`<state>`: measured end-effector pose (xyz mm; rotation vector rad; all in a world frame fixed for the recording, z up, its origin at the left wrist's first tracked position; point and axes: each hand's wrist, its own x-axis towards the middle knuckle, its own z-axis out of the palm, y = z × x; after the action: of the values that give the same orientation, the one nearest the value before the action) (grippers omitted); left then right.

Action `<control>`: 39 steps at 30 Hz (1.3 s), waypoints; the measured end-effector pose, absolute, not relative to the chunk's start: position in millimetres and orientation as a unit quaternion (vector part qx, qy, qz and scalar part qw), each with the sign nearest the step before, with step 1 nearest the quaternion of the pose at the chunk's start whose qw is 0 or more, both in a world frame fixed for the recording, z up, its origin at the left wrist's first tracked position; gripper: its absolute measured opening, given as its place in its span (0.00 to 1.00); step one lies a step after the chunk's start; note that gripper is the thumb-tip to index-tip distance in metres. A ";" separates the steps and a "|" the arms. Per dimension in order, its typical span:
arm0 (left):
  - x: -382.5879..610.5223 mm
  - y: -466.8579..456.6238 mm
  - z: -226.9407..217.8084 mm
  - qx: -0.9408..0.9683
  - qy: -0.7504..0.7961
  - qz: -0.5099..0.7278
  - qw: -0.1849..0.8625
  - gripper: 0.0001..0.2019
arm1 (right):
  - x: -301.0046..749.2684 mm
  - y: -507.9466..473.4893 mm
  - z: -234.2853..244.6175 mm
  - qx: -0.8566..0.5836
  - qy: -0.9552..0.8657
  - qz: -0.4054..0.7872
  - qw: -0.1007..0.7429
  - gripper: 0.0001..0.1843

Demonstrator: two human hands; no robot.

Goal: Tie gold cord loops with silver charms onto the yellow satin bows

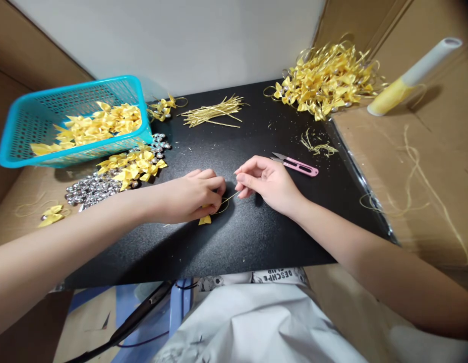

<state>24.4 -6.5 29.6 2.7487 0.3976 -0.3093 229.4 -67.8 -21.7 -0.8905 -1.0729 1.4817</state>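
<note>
My left hand [204, 196] is closed over a yellow ribbon bow [206, 220] at the middle of the black table; most of the bow is hidden beneath the fingers. From it a thin gold cord [230, 197] runs to the right, with a small loop below. My right hand [266, 182] pinches the cord's far end between thumb and fingers. Just beyond the right hand lies a pair of pink thread snips [300, 166], blades pointing left.
A blue basket [143, 108] of yellow bows stands at left, with silver bells [92, 189] and loose bows [137, 165] before it. Cut gold cords [215, 112] lie at the back. Finished-looking looped bows [325, 83], cord scraps [317, 145] and a thread-wound tube [411, 75] are right.
</note>
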 end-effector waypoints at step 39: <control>31.3 -12.3 35.0 0.959 0.118 -0.147 0.211 0.11 | 240.8 -59.3 -14.9 -0.376 -0.472 0.520 0.605 0.19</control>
<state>31.3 -12.3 35.0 2.6659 0.3266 -0.4079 240.8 -59.3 -14.9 -0.8711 -1.0912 1.2033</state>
